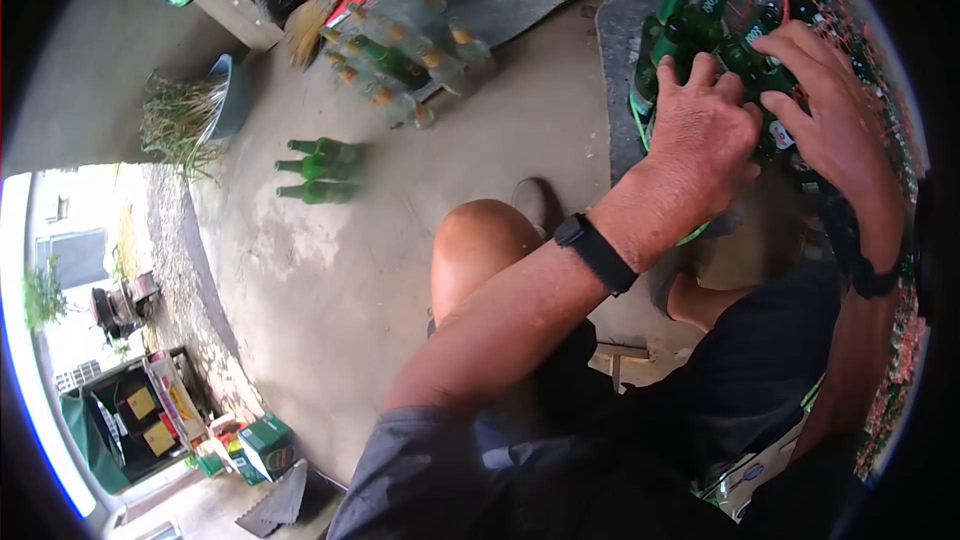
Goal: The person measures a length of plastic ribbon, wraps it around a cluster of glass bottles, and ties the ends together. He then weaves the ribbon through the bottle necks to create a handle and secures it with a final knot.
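A tight cluster of green glass bottles (668, 12) stands at the upper right, with a green strap (640, 122) running round its lower side. My left hand (708, 125), a black band on its wrist, is over the near side of the cluster with fingers bent down among the bottles. What those fingers hold is hidden beneath them. To its right, my right hand (835, 110) reaches in from the far side, thumb and forefinger apart on either side of a green bottle (768, 65).
Three green bottles (318, 172) are on the concrete floor (350, 270) to the left. Several clear and green bottles (400, 55) are grouped further back, near a straw broom (308, 35). A blue basin (232, 90) holds dried stalks. Boxes (265, 447) lie at lower left.
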Available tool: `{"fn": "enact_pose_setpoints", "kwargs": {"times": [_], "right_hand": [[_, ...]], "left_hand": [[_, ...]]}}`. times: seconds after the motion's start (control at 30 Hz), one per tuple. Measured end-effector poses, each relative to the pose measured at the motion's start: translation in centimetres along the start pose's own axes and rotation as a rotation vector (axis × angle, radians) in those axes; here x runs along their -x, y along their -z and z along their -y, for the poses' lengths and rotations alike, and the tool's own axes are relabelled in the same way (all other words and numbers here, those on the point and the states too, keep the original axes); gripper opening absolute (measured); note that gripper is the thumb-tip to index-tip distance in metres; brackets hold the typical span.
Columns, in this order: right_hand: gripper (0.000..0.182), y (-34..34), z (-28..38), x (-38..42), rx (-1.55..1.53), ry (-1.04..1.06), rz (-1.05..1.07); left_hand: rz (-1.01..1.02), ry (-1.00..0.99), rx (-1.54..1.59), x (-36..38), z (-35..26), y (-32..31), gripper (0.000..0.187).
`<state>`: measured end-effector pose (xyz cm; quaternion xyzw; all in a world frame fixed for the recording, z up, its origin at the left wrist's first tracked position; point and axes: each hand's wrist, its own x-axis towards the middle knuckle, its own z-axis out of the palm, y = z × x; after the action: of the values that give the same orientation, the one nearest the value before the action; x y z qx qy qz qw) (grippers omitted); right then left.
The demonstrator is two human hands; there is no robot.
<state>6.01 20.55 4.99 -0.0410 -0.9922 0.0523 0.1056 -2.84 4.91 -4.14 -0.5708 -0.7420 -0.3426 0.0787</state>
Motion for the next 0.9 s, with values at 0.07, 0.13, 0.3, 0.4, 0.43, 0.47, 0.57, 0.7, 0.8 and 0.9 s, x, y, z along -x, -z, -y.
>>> {"fn": "enact_pose_setpoints", "kwargs": {"times": [0.07,0.13,0.3,0.4,0.43,0.47,0.57,0.7,0.8,0.9], "right_hand": [[0.038,0.3,1.2,0.8,0.019,-0.074,-0.076],[0.036,0.9,1.6,1.2,-0.047,-0.067,-0.092],[0.033,0.6,3.8,2.1,-0.084,-0.007,-0.135],[0.031,-0.6,4.6,2.2,-0.076,0.015,-0.15],[0.03,-1.0,4.5,2.2,-0.081,0.01,-0.14],[0.03,-1.4,4.3,2.2,-0.081,0.017,-0.142],[0.028,-2.2,4.1,2.3,-0.094,0.036,-0.129],[0.026,-2.8,4.2,2.7,-0.076,0.011,-0.137],[0.025,-2.9,4.0,2.9,-0.114,0.003,-0.154],[0.022,-3.0,3.7,3.1,-0.097,0.047,-0.205]], "left_hand": [[-0.002,0.026,-0.002,0.6,0.0,0.8,0.038],[-0.011,0.028,0.013,1.0,0.2,1.7,0.039],[-0.106,0.033,0.136,2.1,0.4,4.3,0.044],[-0.055,0.07,0.217,2.7,0.6,5.0,0.042],[-0.056,0.066,0.232,2.9,0.7,5.1,0.04],[-0.056,0.062,0.246,3.1,0.7,5.3,0.037],[-0.073,0.062,0.325,3.2,1.2,6.3,0.035],[-0.07,0.102,0.4,2.9,1.6,11.2,0.039],[-0.183,0.101,0.461,4.0,2.8,15.0,0.03],[-0.24,0.377,0.724,6.6,5.2,19.2,0.034]]}}
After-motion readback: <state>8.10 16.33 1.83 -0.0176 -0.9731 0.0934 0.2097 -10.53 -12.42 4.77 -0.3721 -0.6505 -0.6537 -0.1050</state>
